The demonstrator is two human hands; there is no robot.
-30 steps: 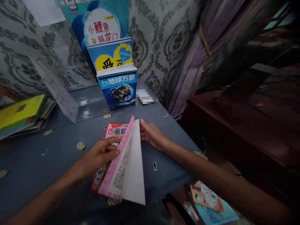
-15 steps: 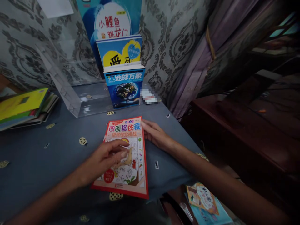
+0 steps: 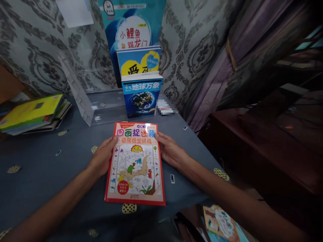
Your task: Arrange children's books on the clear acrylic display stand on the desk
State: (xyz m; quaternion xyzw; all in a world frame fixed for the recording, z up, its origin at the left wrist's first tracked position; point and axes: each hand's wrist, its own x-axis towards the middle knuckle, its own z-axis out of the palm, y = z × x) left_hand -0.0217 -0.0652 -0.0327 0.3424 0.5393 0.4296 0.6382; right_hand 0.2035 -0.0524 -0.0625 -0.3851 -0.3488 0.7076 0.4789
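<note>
Red-bordered and closed, the book [image 3: 136,168] is facing me cover up near the front edge of the table [image 3: 37,173]; I cannot tell whether it is touching. My left hand [image 3: 103,155] is gripping its upper left edge and my right hand [image 3: 170,150] its upper right edge. Beyond, toward the back edge, upright books [image 3: 141,101] are standing in a clear rack [image 3: 85,109].
</note>
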